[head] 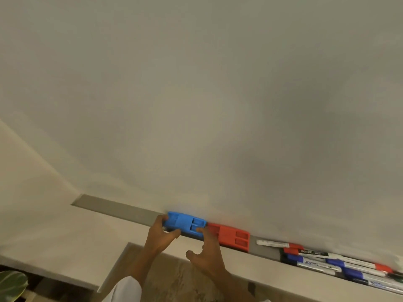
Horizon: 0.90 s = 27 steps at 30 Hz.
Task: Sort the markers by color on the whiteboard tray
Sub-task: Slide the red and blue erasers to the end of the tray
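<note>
Most of the view is just the whiteboard [218,94], a big smooth matte off-white surface, with the long flat grey tray [122,209] running along its bottom edge. On that tray sit two chunky rectangular plastic blocks with moulded slots, a blue holder [185,222] and a red holder [231,236], touching end to end. The left hand [162,234] grips the blue one's left end, thumb and fingers curled around it. The right hand [205,253] is spread, fingertips resting on the blue block's right end near where it meets the red, thumb sticking out free. The markers [340,264] are piled loose at the tray's right end, slim white barrels with red, blue and dark caps, jumbled together. Bottom left corner has a glossy green leaf [12,284].
</note>
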Available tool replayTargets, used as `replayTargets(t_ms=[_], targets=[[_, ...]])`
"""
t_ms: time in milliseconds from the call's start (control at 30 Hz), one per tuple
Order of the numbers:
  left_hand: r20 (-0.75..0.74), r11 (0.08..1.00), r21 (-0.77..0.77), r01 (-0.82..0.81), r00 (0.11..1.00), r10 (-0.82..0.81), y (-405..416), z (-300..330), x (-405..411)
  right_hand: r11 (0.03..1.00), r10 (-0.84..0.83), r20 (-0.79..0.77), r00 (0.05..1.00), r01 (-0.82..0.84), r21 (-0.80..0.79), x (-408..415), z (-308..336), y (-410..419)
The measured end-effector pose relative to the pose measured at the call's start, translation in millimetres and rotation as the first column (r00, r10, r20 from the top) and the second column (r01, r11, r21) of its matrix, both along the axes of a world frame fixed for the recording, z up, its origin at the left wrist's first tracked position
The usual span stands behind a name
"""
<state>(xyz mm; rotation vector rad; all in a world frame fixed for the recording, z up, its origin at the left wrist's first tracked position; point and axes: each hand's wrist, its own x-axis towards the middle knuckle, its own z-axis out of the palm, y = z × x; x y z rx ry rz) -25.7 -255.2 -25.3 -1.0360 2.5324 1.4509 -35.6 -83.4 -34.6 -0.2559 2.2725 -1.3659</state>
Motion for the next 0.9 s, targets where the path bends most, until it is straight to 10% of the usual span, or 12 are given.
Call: replayTargets(t_ms=[467,900], targets=[[-0.129,0.982,-0.172,-0.085,0.99,0.063,50,1,0,0.985,-0.129,-0.076,0.989,0.137,0.106,6,-3,66],[-0.061,0.931,0.217,0.293,0.956,-0.286,252,2,-24,0.785,-0.585,-0.176,0.792,0.607,0.121,-5,-4,263]])
